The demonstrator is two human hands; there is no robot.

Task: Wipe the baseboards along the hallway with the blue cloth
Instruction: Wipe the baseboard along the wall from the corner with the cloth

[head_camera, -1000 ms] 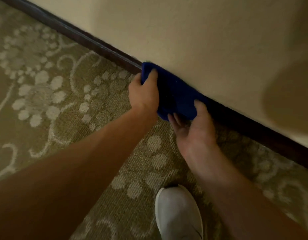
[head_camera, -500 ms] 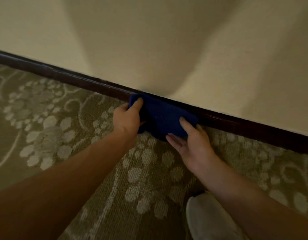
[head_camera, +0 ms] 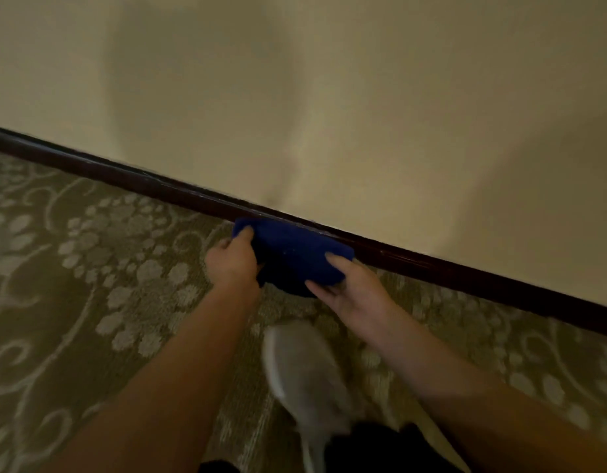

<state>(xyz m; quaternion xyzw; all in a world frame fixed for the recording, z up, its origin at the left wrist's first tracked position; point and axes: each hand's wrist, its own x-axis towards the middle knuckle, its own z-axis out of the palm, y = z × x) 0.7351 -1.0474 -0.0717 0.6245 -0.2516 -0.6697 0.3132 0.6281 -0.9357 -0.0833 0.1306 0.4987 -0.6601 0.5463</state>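
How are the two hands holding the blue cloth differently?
The left hand curls over the blue cloth's left end, knuckles up; the right hand lies flatter at the right end, thumb on top and fingers stretched underneath. The left hand sits farther left along the baseboard than the right hand. Both hold the same cloth against the baseboard.
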